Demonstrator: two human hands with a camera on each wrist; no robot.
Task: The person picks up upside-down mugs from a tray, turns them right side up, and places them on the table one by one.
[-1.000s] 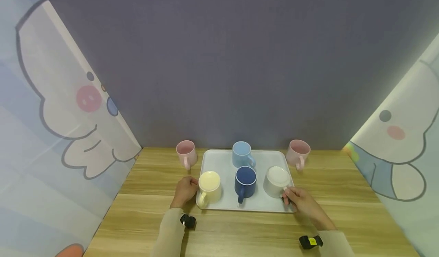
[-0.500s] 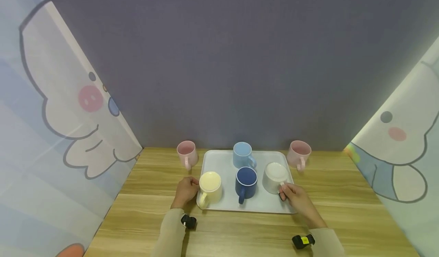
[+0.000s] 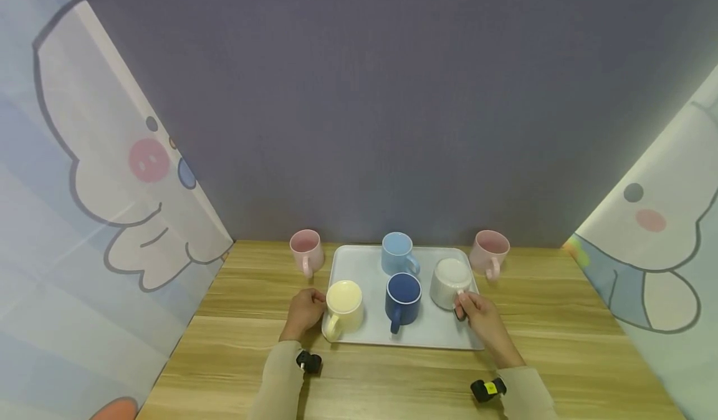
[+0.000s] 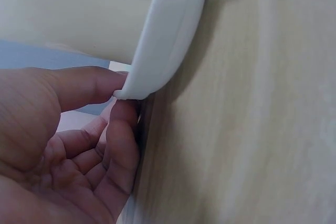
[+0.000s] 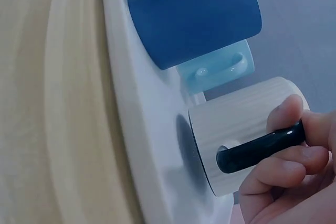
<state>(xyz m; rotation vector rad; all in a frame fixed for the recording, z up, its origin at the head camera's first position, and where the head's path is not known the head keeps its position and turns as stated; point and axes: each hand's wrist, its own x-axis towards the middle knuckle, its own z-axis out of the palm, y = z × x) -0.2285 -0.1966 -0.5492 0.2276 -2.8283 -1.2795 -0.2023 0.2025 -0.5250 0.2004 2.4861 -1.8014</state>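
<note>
My right hand [image 3: 478, 317] pinches the black handle [image 5: 260, 148] of a white mug [image 3: 450, 281]. That mug is upside down over the right part of the white tray [image 3: 367, 265], its shadow showing on the tray in the right wrist view. My left hand [image 3: 305, 313] grips the tray's left rim, thumb on top and index finger underneath, as the left wrist view [image 4: 89, 108] shows. Beside that hand stands a pale yellow mug [image 3: 344, 308] on the tray. A dark blue mug [image 3: 402, 301] sits mid-tray, with a light blue mug [image 3: 396, 255] behind it.
One pink mug [image 3: 306, 250] stands on the wooden table [image 3: 252, 326] left of the tray, and another pink mug [image 3: 489, 252] at its back right corner. A grey backdrop [image 3: 359, 108] rises behind. Printed curtains [image 3: 95, 177] hang at both sides.
My right hand has moved the white mug backward over the tray, away from its front right corner. The left hand keeps its grip on the rim, and the other mugs stay put.
</note>
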